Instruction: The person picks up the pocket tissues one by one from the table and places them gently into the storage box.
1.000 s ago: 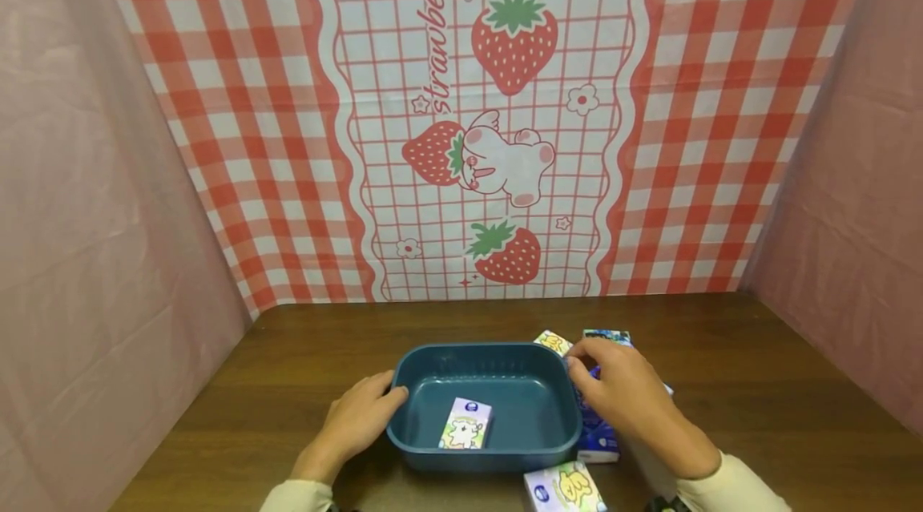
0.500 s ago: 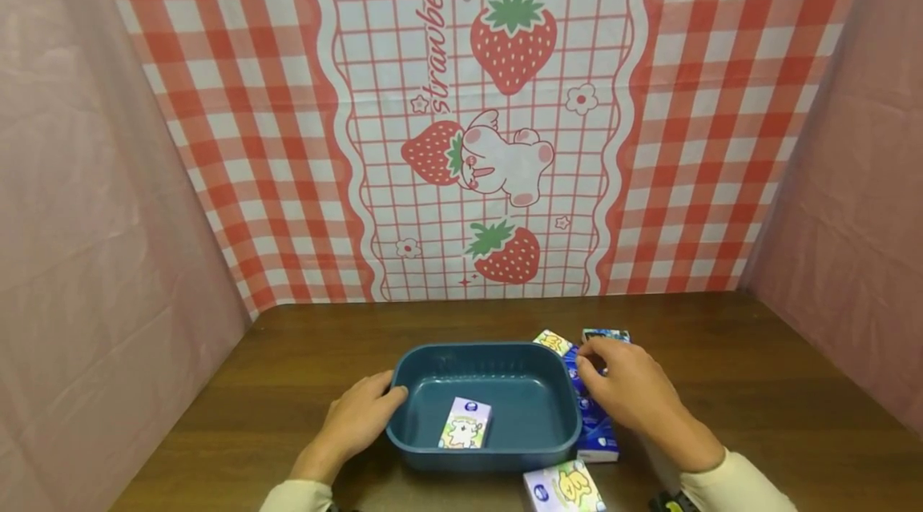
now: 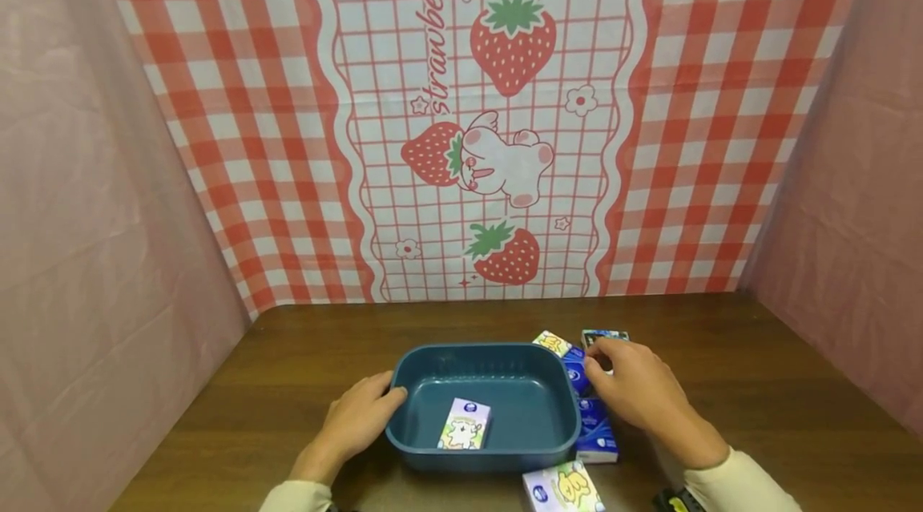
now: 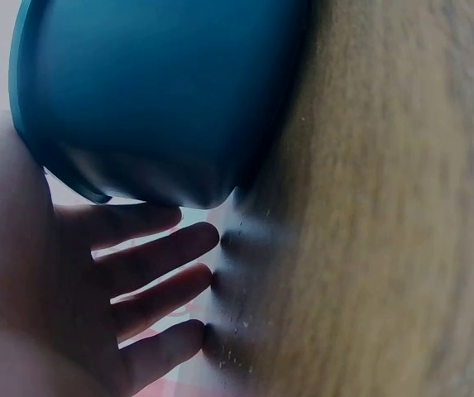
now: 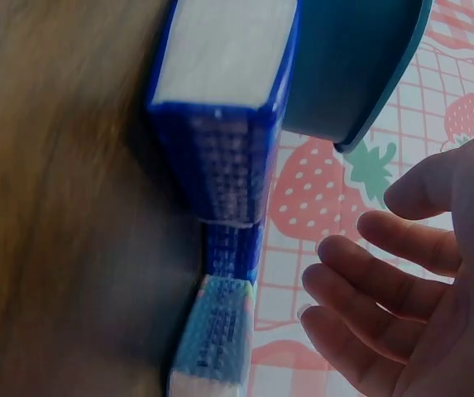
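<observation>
One shiny blue-green basin with rounded corners (image 3: 483,460) is sitting low in the middle of the frame, on one brown wooden table (image 3: 310,352). Six small box-shaped packets are showing. One pale purple packet with a white animal (image 3: 464,425) is lying inside the basin, toward its lower left. Five are lying outside: one pale purple packet with a yellow animal (image 3: 565,488) at the bottom edge, one yellow-and-white packet (image 3: 551,342) by the basin's upper right corner, two shiny dark blue packets (image 3: 597,433) along its right side, and one black-and-blue packet (image 3: 606,336) above the right hand (image 3: 645,388).

The left hand (image 3: 356,416) is holding the basin's left rim, its thumb going over the edge and its four fingers spreading outside. The right hand is hanging near the blue packets, half open, its fingers bending softly and holding nothing.

Compared with a second ago, the right hand is sitting farther right, and more blue is showing. The basin and the packet inside it are staying put.
</observation>
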{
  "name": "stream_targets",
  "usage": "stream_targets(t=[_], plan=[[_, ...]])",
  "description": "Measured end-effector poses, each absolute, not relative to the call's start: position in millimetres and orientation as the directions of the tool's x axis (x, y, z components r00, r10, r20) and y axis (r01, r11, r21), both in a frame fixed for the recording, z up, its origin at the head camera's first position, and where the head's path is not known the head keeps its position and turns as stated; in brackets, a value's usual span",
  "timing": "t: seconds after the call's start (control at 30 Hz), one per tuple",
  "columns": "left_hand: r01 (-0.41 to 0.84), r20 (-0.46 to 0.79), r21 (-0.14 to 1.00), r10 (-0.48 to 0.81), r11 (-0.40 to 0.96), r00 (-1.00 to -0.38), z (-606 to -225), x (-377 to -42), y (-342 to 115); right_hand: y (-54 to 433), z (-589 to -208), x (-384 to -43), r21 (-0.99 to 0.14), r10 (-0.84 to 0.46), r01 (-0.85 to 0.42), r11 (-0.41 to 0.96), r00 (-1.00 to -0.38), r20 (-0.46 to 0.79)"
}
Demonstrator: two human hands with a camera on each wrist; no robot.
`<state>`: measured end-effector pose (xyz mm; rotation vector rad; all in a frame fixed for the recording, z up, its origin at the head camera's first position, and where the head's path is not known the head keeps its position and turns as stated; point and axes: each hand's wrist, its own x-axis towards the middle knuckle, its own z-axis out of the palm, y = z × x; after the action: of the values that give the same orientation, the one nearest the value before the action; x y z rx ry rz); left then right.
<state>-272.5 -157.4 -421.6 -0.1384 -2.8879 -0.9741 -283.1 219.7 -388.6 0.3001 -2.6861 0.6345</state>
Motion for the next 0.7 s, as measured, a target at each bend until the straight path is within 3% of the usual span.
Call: stream_targets(t=[0.7], plan=[[0.116,0.11,0.603,0.062,0.789,-0.992,-421.2,-271.1,-158.1,229.5,-391.9,-289.4,-0.361,-0.094,-0.227,0.904,-0.932,0.351]])
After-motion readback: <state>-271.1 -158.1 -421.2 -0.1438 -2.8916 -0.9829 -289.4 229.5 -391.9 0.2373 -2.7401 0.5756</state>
